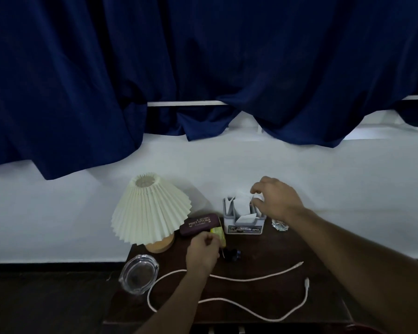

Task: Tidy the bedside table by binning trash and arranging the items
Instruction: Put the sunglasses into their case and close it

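On the dark wooden bedside table [263, 247], 2 jobs are in hand at once. The left hand [202, 253] is curled narrowly on the near end of a yellow packet [219, 233], which lies just right of a maroon spectacle case [198, 224] beside the cream pleated lamp [150, 208]. The right hand [276, 201] is held over the grey compartment holder [244, 221] at the far edge. A white paper slip [256, 198] appears to be pinched between thumb and fingers above its right compartment. A crumpled silvery wrapper [279, 225] lies just right of the holder, partly hidden by the right wrist.

The long white cable [227, 278] is looped loosely under both forearms, and a clear glass ashtray [139, 273] seems to overhang the near left edge. If either arm is drawn back low, the cable could be snagged and the ashtray knocked off. The light holder could be tipped if the slip is pulled sideways.
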Tool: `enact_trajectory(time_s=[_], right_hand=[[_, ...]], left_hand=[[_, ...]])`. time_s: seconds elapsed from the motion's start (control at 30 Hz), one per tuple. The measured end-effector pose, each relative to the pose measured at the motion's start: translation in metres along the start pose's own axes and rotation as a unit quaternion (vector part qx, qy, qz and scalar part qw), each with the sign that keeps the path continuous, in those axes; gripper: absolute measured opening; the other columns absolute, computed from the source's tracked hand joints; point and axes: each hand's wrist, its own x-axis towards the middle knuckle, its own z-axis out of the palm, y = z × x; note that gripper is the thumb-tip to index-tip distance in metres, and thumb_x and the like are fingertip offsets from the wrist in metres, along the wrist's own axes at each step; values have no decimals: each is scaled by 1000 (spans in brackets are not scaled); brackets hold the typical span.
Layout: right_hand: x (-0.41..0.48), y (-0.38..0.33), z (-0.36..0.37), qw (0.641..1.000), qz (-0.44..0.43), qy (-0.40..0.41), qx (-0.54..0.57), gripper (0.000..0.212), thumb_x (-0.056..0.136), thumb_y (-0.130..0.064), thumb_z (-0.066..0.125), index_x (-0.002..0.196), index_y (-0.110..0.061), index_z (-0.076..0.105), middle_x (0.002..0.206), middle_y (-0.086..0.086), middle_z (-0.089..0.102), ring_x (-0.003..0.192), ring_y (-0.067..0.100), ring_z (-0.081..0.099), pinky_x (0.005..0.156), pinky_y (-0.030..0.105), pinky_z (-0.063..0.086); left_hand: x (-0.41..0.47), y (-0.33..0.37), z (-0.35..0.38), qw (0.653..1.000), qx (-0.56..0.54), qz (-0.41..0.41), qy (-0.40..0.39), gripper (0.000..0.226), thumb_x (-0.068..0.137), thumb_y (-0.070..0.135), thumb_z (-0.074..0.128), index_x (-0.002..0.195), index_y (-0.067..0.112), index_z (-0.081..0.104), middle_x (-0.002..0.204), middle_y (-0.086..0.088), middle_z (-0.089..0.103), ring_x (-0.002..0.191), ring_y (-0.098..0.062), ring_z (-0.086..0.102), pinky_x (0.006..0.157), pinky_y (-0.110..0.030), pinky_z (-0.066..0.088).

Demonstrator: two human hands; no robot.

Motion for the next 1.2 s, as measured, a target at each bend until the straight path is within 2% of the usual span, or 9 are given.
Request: enact_trajectory(time_s=[0.1, 0.2, 0.3, 0.47, 0.67, 0.9, 1.2], right_hand=[[-16, -17, -12, 1000, -5, -7, -1, 26, 95, -28, 56, 118, -29, 69, 120, -6, 63, 113, 19, 60, 87, 33, 51], [-33, -35, -16, 1000, -10, -16, -1, 25, 94, -25, 55, 113, -29, 70, 118, -5, 65, 110, 22, 61, 86, 33, 51], [-51, -50, -14, 999, -9, -32, -9, 24, 91, -25, 55, 108, -30, 72, 115, -2, 69, 108, 25, 64, 83, 33, 51], [-76, -64, 9, 997, -2, -79, -14, 19, 90, -25, 57, 99, -27, 73, 107, 1, 72, 99, 27, 68, 81, 35, 56], [-73, -74, 48, 993, -1, -115, -2, 21, 90, -25, 57, 104, -27, 72, 111, 1, 70, 103, 26, 66, 85, 38, 55], [-43, -84, 92, 994, 69, -84, 26, 19, 89, -32, 56, 99, -22, 69, 100, 5, 69, 94, 28, 67, 78, 38, 57], [-14, -86, 140, 986, 151, -55, 45, 31, 93, -43, 56, 105, -17, 66, 105, 6, 68, 101, 28, 66, 78, 34, 51]], left_hand=[[-4, 14, -12, 999, 31, 1, 21, 12, 82, 33, 59, 80, 29, 70, 79, 8, 74, 78, -18, 72, 81, -41, 60], [-13, 25, -21, 995, 96, 20, 30, 17, 85, 33, 56, 94, 30, 70, 98, 3, 75, 94, -23, 70, 86, -34, 55], [-25, 27, -29, 990, 137, 24, 30, 22, 89, 28, 57, 108, 27, 69, 110, -2, 72, 105, -25, 66, 85, -31, 50], [-33, 7, -33, 987, 158, 2, 29, 26, 90, 29, 57, 114, 26, 68, 115, -3, 71, 110, -26, 64, 85, -31, 47], [-14, -7, -29, 989, 147, 10, 16, 31, 93, 29, 56, 121, 26, 66, 120, -1, 69, 113, -23, 62, 89, -30, 46], [21, -27, -25, 987, 162, -8, 1, 30, 93, 30, 56, 122, 25, 65, 121, -3, 69, 114, -25, 62, 91, -32, 47], [52, -39, -9, 990, 139, -19, 2, 26, 91, 31, 57, 115, 27, 68, 115, -2, 72, 110, -25, 64, 90, -33, 50]])
